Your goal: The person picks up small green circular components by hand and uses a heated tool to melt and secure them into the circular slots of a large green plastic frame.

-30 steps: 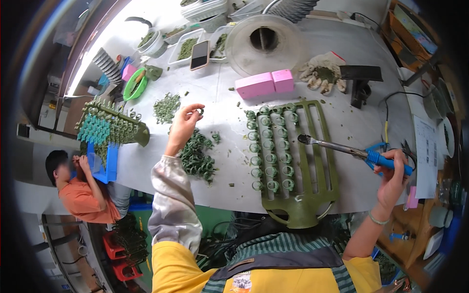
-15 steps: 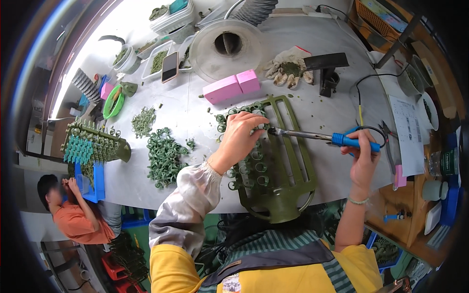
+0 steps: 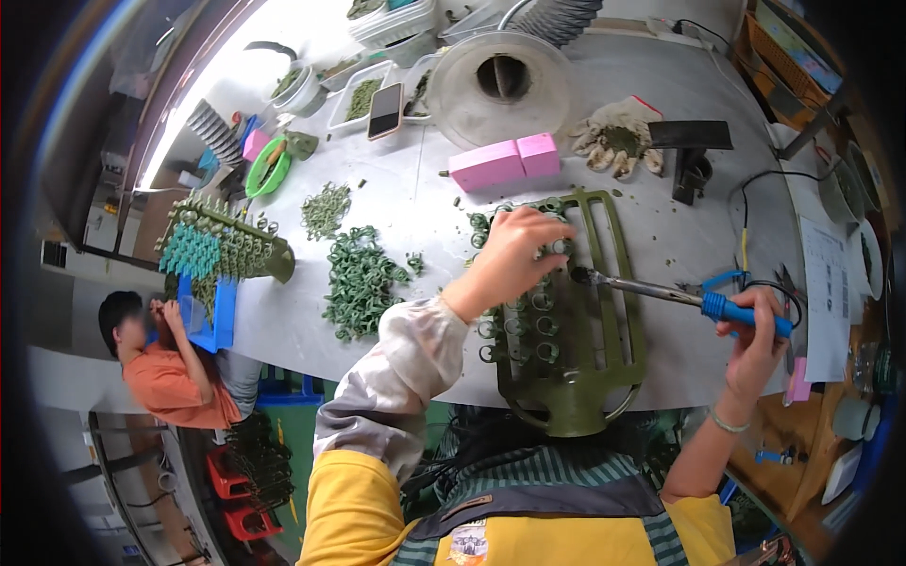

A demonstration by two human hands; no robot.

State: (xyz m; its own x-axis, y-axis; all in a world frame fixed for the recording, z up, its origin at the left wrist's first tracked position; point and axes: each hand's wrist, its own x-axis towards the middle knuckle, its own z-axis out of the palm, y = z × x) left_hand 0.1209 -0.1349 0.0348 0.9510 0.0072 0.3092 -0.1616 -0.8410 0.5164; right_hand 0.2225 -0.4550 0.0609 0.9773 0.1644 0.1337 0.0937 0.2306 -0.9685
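My left hand (image 3: 514,253) is closed over the far part of an olive-green slotted rack (image 3: 573,401), its fingertips pinched on a small green ring (image 3: 559,247). Rows of similar green rings (image 3: 515,325) stand along the rack's left bars, while its right bars look bare. A soldering iron (image 3: 651,290) with a blue grip is held in my right hand (image 3: 755,340). Its dark tip lies over the rack, just below and apart from my left fingertips. Left of the rack lies a heap of green rings (image 3: 363,288), with a smaller pile of pale green pieces (image 3: 326,209) beyond it.
Pink blocks (image 3: 505,162), a stained glove (image 3: 618,137) and a black stand (image 3: 691,156) lie beyond the rack. A round clear hood (image 3: 505,104) and a phone (image 3: 386,111) sit farther back. Pliers (image 3: 788,292) and the cord are at right. A person in orange (image 3: 175,377) sits at left.
The whole view has shifted, so the scene sits farther right. The iron's tip and my right hand have moved slightly toward me, away from my left fingertips. My left hand stays at the rack.
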